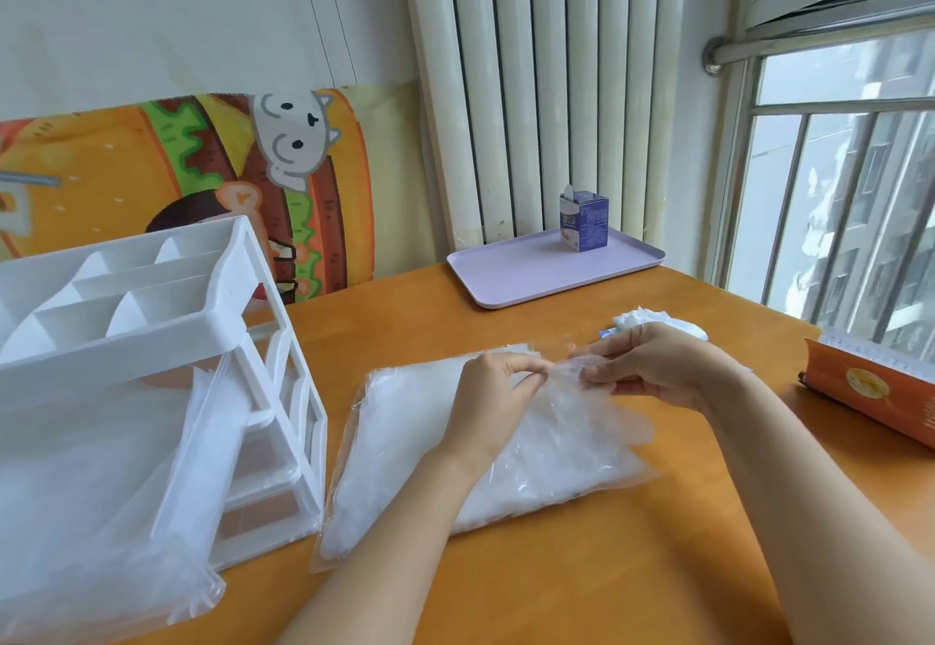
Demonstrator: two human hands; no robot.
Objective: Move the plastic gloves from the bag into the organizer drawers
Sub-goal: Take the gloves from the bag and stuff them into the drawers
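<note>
A clear plastic bag (405,442) full of thin plastic gloves lies flat on the wooden table (556,584) in the middle. My left hand (498,391) and my right hand (652,366) hover over its far end, and each pinches the same clear glove (561,371), which is stretched between them. The white organizer (167,315) stands at the left. Its top drawer (101,467) is pulled out toward me and holds a heap of clear gloves.
A lilac tray (511,275) with a small blue box (584,222) sits at the table's far edge. Crumpled white plastic (652,320) lies behind my right hand. An orange box (875,386) lies at the right edge. A radiator and a window stand behind.
</note>
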